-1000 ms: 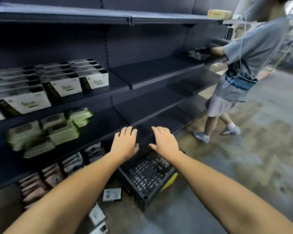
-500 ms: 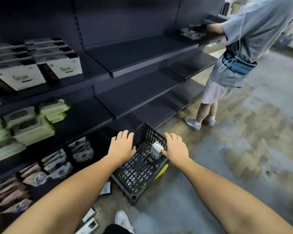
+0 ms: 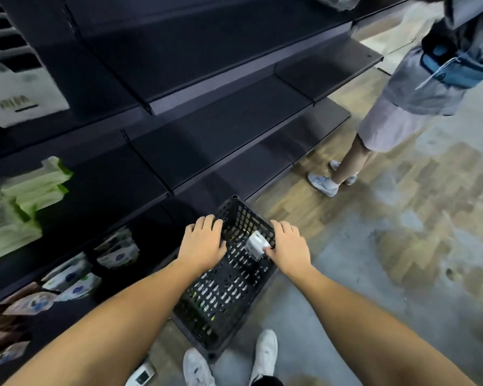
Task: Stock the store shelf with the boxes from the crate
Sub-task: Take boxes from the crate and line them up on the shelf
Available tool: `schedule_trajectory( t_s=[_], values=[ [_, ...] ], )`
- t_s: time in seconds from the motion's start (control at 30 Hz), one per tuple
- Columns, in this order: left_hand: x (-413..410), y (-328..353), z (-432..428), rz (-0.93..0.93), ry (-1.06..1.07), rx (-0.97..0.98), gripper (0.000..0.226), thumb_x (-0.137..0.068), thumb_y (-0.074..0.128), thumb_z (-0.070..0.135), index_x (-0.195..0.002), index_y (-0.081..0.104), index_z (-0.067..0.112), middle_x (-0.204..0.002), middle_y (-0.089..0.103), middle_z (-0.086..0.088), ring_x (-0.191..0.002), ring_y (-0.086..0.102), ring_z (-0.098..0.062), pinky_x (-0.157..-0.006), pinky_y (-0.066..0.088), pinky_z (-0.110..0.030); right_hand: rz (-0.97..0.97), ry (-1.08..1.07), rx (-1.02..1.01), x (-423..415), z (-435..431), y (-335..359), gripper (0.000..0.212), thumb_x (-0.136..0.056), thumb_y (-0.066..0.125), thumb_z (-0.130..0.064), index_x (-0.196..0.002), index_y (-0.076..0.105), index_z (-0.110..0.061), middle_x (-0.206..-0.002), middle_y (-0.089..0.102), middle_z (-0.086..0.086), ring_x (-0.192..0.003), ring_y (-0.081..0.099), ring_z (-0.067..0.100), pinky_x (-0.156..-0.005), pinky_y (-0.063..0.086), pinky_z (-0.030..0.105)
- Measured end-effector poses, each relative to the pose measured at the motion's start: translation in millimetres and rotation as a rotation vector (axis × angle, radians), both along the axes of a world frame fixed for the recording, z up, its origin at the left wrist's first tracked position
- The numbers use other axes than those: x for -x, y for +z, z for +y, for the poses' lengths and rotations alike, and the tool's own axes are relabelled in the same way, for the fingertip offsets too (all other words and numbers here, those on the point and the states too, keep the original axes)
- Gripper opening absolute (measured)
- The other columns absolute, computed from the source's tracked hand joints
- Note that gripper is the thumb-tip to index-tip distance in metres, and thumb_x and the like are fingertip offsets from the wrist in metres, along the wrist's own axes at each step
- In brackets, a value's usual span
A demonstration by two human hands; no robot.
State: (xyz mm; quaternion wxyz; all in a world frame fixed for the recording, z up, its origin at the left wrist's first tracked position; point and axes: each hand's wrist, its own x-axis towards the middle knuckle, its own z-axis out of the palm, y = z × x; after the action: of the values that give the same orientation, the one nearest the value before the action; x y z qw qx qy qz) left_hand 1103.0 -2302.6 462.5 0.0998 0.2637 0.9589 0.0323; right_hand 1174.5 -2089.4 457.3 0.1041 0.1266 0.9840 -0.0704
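Observation:
A black plastic crate (image 3: 221,302) stands on the floor against the foot of the dark store shelf (image 3: 221,129). One small white box (image 3: 257,243) leans inside the crate near its right wall. My right hand (image 3: 289,246) lies over the crate's right rim with fingers fairly straight, and its thumb touches the box's lower corner. My left hand (image 3: 202,240) hovers palm down over the crate's left rim, fingers relaxed and holding nothing. The rest of the crate floor looks bare.
Another person (image 3: 430,93) stands at the shelf to the right. The left shelves hold white boxes (image 3: 20,90), green packs (image 3: 25,196) and pouches (image 3: 73,277). A loose box (image 3: 141,376) lies on the floor by my shoes (image 3: 195,369).
My view has tilted down and moved closer to the crate. Both hands have dropped from above the crate to its rims, and the right thumb now meets the white box.

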Motion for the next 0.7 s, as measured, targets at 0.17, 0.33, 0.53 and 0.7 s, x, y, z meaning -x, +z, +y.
schedule_trajectory(
  t_s=[0.17,0.33,0.53,0.7],
  values=[
    [20.4,-83.8,34.3,-0.087,0.032,0.022,0.055,-0.098,0.044,0.044,-0.144,0.033,0.017,-0.150,0.033,-0.004,-0.140,0.030,-0.025,-0.108,0.034,-0.042,-0.066,0.039,0.027,35.3,22.5,-89.5,0.071,-0.090,0.063,-0.043,-0.148,0.031,-0.019,-0.141,0.042,0.003,-0.130,0.039,0.026,-0.100,0.044,0.038],
    [35.7,-177.1,57.1,-0.137,0.057,0.035,0.057,-0.099,0.042,0.045,-0.147,0.030,0.017,-0.153,0.029,-0.004,-0.141,0.028,-0.024,-0.110,0.032,-0.042,-0.146,0.016,0.025,58.5,46.4,-182.1,0.070,-0.092,0.062,-0.044,-0.147,0.029,-0.017,-0.140,0.041,0.006,-0.129,0.039,0.029,-0.099,0.042,0.039],
    [51.2,-262.8,77.3,-0.166,0.058,0.024,0.058,-0.098,0.042,0.045,-0.147,0.030,0.017,-0.152,0.029,-0.005,-0.141,0.028,-0.023,-0.109,0.033,-0.041,-0.202,0.004,0.042,85.5,54.8,-273.4,0.074,-0.092,0.063,-0.044,-0.150,0.025,-0.017,-0.142,0.039,0.008,-0.130,0.037,0.032,-0.104,0.040,0.041],
    [55.7,-309.6,83.7,-0.200,0.071,-0.002,0.056,-0.097,0.045,0.044,-0.144,0.034,0.016,-0.151,0.031,-0.005,-0.140,0.030,-0.023,-0.108,0.034,-0.042,-0.236,0.017,-0.129,94.3,38.1,-319.7,0.077,-0.090,0.065,-0.039,-0.148,0.021,-0.015,-0.142,0.037,0.010,-0.128,0.033,0.043,-0.097,0.042,0.043]
  ],
)
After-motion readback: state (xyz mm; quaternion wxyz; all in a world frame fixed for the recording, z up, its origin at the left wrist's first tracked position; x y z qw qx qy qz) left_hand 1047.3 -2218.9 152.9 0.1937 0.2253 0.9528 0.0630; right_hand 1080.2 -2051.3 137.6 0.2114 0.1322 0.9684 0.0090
